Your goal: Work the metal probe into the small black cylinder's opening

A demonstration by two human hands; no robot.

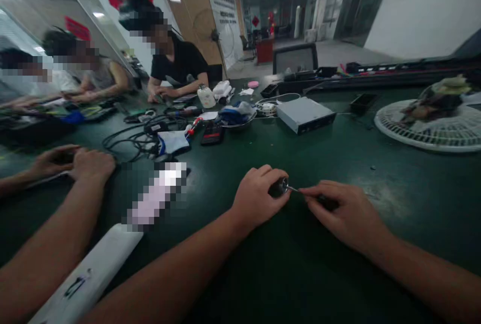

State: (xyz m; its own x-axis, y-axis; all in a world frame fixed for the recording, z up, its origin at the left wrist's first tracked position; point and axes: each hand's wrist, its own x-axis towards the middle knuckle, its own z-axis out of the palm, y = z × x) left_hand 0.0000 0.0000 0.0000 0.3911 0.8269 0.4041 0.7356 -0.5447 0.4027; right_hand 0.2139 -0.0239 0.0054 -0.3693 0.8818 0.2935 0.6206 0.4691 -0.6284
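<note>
My left hand [259, 195] is closed around a small round metal part [284, 184], whose open end faces right; the rest of it is hidden in the fingers. From the right, my right hand [343, 209] pinches a thin metal-shafted tool [294, 190]. Its tip meets the open end of the round part, and its rear is covered by my fingers. Both hands are low over the dark green table [285, 274].
A co-worker's hands [92, 164] are at the left, beside a white elongated object [101, 259] and a blurred phone screen [161, 191]. Ahead lie tangled black cables [128, 136], a dark phone [212, 133], a grey box [306, 112] and a white fan grille [424, 131]. Several people sit beyond.
</note>
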